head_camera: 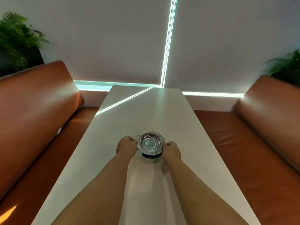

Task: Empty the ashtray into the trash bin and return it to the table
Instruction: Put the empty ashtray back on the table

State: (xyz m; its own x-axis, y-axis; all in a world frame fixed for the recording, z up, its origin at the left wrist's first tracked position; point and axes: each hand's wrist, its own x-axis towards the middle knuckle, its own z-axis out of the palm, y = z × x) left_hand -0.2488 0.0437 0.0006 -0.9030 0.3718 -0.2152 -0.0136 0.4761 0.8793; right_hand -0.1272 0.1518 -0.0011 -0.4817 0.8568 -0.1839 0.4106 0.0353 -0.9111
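Observation:
A round, shiny metal ashtray with a dark base is at the middle of the long white table. Its bowl looks bare and reflective. My left hand grips its left rim and my right hand grips its right rim, fingers curled on the edge. Whether the ashtray rests on the table or hovers just above it, I cannot tell. No trash bin is in view.
Orange-brown leather sofas flank the table, one on the left and one on the right. Potted green plants stand behind each, at the left and at the right. Grey window blinds close off the far end.

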